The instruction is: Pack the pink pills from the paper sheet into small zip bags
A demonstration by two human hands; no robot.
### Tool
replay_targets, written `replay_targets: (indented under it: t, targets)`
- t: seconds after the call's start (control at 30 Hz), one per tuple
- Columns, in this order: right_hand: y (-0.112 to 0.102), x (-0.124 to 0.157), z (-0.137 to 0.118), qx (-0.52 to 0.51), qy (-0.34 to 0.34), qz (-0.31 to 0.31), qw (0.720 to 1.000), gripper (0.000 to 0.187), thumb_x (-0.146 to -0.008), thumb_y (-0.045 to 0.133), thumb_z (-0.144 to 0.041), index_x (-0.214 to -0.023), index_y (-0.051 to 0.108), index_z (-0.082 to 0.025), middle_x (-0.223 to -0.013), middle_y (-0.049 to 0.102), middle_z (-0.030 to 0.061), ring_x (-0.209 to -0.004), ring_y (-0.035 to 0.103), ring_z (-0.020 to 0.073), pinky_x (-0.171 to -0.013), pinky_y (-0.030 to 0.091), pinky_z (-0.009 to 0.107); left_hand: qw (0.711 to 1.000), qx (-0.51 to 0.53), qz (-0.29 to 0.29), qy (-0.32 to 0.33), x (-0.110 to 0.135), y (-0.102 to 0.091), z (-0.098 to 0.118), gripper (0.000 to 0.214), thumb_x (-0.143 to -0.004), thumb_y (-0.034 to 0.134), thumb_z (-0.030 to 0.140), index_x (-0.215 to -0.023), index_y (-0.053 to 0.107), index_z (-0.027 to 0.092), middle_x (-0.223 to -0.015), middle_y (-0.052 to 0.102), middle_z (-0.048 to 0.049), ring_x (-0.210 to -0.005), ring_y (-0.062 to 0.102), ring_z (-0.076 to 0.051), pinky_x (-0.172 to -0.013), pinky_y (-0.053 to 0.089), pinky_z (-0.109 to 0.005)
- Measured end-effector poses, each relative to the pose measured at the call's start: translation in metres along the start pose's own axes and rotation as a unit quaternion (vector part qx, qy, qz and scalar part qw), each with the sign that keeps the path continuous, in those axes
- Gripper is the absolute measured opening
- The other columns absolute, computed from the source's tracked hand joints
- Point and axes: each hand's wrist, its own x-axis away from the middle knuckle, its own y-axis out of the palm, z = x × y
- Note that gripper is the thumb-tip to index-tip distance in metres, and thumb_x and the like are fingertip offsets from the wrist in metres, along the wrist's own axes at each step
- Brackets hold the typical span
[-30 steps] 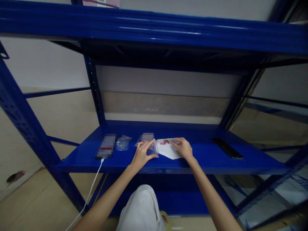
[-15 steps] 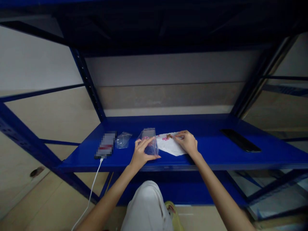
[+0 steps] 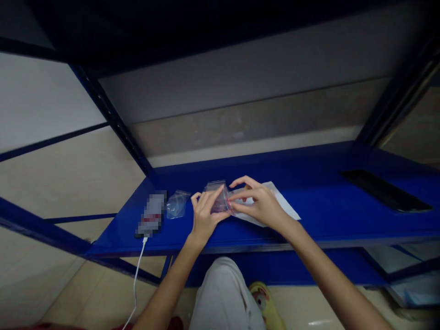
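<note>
My left hand is closed around a clear zip bag, its mouth turned to the right and a reddish line along the rim. The fingertips of my right hand reach to that mouth. They are stretched and spread, and I make out nothing held between them. Beneath the right hand lies a sheet of white paper, partly covered by the hand. The small pink and brown pieces on it are hidden from view.
Left of the bag lie a second clear zip bag and a phone with a white charging cable. A dark flat device rests at the right of the blue shelf. Another shelf hangs overhead.
My right hand has moved left from the paper's pieces to the bag's mouth, its fingers spreading. My left hand still holds the bag. The camera view has tilted.
</note>
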Motion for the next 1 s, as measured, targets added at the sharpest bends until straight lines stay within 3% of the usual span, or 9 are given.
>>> replay_targets:
  t: [0.1,0.2,0.33,0.4,0.53,0.6,0.7,0.87,1.0]
  targets:
    - [0.011,0.000,0.003,0.027,-0.001,-0.019,0.999,0.011,-0.074,0.063,-0.028,-0.080,0.072,-0.028,-0.107,0.059,0.0008,-0.068,0.056,0.0127,-0.061,0.043,0.026,1.000,0.010,-0.008,0.013,0.004,0.005,-0.002,0.055,-0.072,0.062,0.044,-0.121,0.049,0.022,-0.100,0.064,-0.0057,-0.088,0.057,-0.019,-0.086,0.027,-0.034]
    - [0.019,0.000,0.003,-0.031,-0.028,-0.026,0.999,0.016,-0.081,0.055,-0.024,-0.083,0.071,-0.026,-0.109,0.058,0.0026,-0.066,0.056,0.0111,-0.063,0.045,0.026,0.999,0.039,0.005,-0.009,0.006,0.008,-0.005,0.052,-0.071,0.063,0.044,-0.118,0.053,0.021,-0.098,0.065,-0.0058,-0.086,0.057,-0.019,-0.085,0.030,-0.034]
    - [0.013,0.001,0.011,-0.110,0.005,0.094,0.989,0.020,-0.084,0.051,-0.024,-0.094,0.068,-0.023,-0.104,0.058,0.0063,-0.077,0.057,0.0139,-0.056,0.045,0.024,0.975,0.185,0.039,-0.119,-0.001,0.002,-0.009,0.059,-0.063,0.070,0.046,-0.114,0.056,0.021,-0.091,0.065,-0.0049,-0.084,0.057,-0.020,-0.082,0.035,-0.033]
    - [0.008,0.004,0.019,-0.115,0.046,0.170,0.978,0.018,-0.083,0.052,-0.025,-0.092,0.068,-0.022,-0.093,0.059,0.0056,-0.070,0.056,0.0129,-0.051,0.043,0.023,0.917,0.341,0.050,-0.203,-0.008,-0.003,-0.010,0.059,-0.067,0.062,0.053,-0.116,0.055,0.020,-0.085,0.064,-0.0042,-0.077,0.058,-0.018,-0.077,0.040,-0.032]
    - [0.002,0.012,0.036,-0.116,0.099,0.250,0.956,0.017,-0.084,0.052,-0.027,-0.090,0.067,-0.020,-0.079,0.058,0.0026,-0.054,0.050,0.0095,-0.048,0.039,0.023,0.744,0.585,0.050,-0.319,-0.023,-0.016,-0.013,0.066,-0.068,0.049,0.067,-0.112,0.057,0.017,-0.075,0.058,-0.0019,-0.061,0.057,-0.013,-0.066,0.047,-0.030]
    - [0.002,0.015,0.042,-0.100,0.117,0.264,0.952,0.018,-0.085,0.050,-0.028,-0.090,0.066,-0.019,-0.077,0.059,0.0026,-0.052,0.049,0.0094,-0.047,0.038,0.023,0.715,0.612,0.045,-0.334,-0.026,-0.020,-0.014,0.067,-0.066,0.051,0.067,-0.108,0.059,0.016,-0.073,0.058,-0.0013,-0.059,0.056,-0.013,-0.065,0.047,-0.029]
    - [0.003,0.018,0.051,-0.013,0.142,0.253,0.957,0.019,-0.081,0.053,-0.030,-0.088,0.067,-0.019,-0.081,0.061,0.0036,-0.054,0.051,0.0104,-0.049,0.039,0.023,0.759,0.569,0.050,-0.311,-0.021,-0.022,-0.016,0.063,-0.069,0.052,0.063,-0.110,0.058,0.016,-0.075,0.059,-0.0020,-0.059,0.056,-0.012,-0.064,0.047,-0.027]
    - [0.001,0.023,0.064,0.153,0.217,0.208,0.942,0.016,-0.074,0.057,-0.030,-0.079,0.071,-0.024,-0.088,0.064,0.0025,-0.063,0.057,0.0134,-0.055,0.041,0.024,0.925,0.293,0.073,-0.231,0.005,-0.012,-0.013,0.049,-0.070,0.065,0.042,-0.112,0.058,0.018,-0.080,0.064,-0.0031,-0.073,0.058,-0.016,-0.075,0.044,-0.030]
    - [-0.002,0.025,0.069,0.194,0.246,0.177,0.933,0.018,-0.073,0.055,-0.030,-0.076,0.072,-0.024,-0.087,0.065,0.0023,-0.070,0.060,0.0157,-0.060,0.043,0.025,0.969,0.173,0.088,-0.153,0.019,-0.002,-0.014,0.042,-0.072,0.064,0.035,-0.110,0.059,0.019,-0.078,0.065,-0.0019,-0.073,0.057,-0.017,-0.077,0.042,-0.032]
